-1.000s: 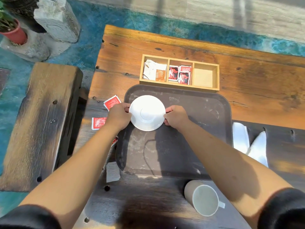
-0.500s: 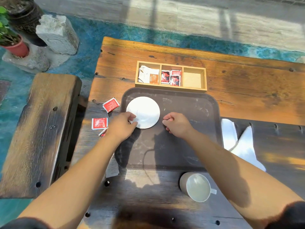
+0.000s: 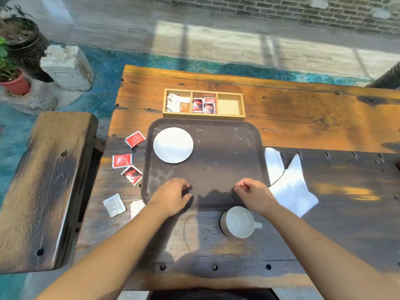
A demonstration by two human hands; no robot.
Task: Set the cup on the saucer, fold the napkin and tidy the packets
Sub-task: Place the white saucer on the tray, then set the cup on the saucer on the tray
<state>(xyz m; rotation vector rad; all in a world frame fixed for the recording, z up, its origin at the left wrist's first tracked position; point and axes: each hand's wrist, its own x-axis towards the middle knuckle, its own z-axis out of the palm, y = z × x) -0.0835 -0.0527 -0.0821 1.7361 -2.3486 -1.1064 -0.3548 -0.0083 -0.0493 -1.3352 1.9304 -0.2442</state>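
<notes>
A white saucer point(image 3: 173, 145) lies at the far left of a dark brown tray point(image 3: 227, 152). A grey cup point(image 3: 238, 221) stands on the table just in front of the tray, handle to the right. My left hand point(image 3: 171, 197) hovers over the tray's near edge, fingers loosely curled, holding nothing. My right hand point(image 3: 254, 192) hangs above the cup's far side, also empty with fingers apart. A white napkin point(image 3: 287, 182) lies crumpled right of the tray. Red packets point(image 3: 134, 138) point(image 3: 121, 160) point(image 3: 132, 174) and white packets point(image 3: 114, 205) lie left of the tray.
A wooden three-compartment box point(image 3: 230, 105) stands behind the tray, with white packets left, red packets in the middle, and the right compartment bare. A wooden bench point(image 3: 43, 187) runs along the table's left. A stone block point(image 3: 67, 67) and a potted plant point(image 3: 13, 81) stand on the floor.
Both hands let go of the saucer and drew back toward me, to the tray's near edge. The saucer stays at the tray's far left.
</notes>
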